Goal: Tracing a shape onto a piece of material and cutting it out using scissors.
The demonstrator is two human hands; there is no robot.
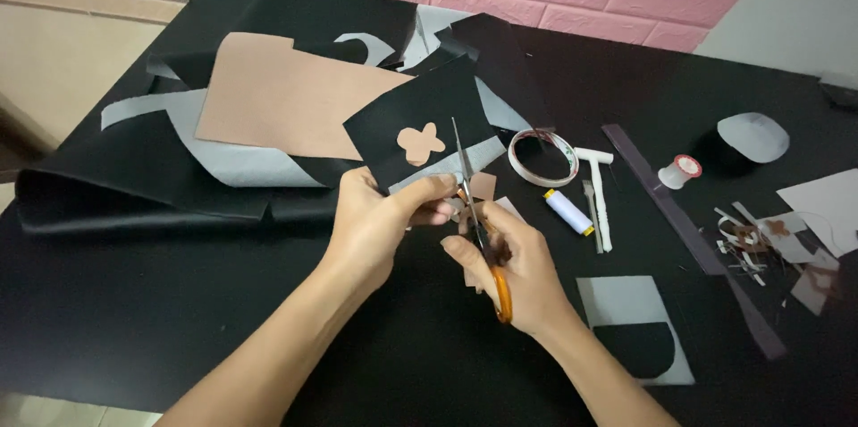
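Now the left hand (375,221) is pinching the black sheet (420,127) above the table (134,302), and the right hand (514,270) is gripping orange scissors (478,221), cutting carefully beside its tan shape (420,143).

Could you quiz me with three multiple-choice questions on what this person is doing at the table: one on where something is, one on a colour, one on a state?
1. Where is the white spool of thread?
A. Right of the hands, beside the roll of tape
B. On the tan sheet
C. In the left hand

2. What colour is the scissors' handle?
A. Blue
B. Orange
C. Green

3. How is the black piece with the tan shape held?
A. Flat on the table
B. Folded shut
C. Lifted in the left hand

Answers:
1 A: the spool of thread lies by the roll of tape.
2 B: the scissors show orange in the right hand.
3 C: the left hand pinches the black piece.
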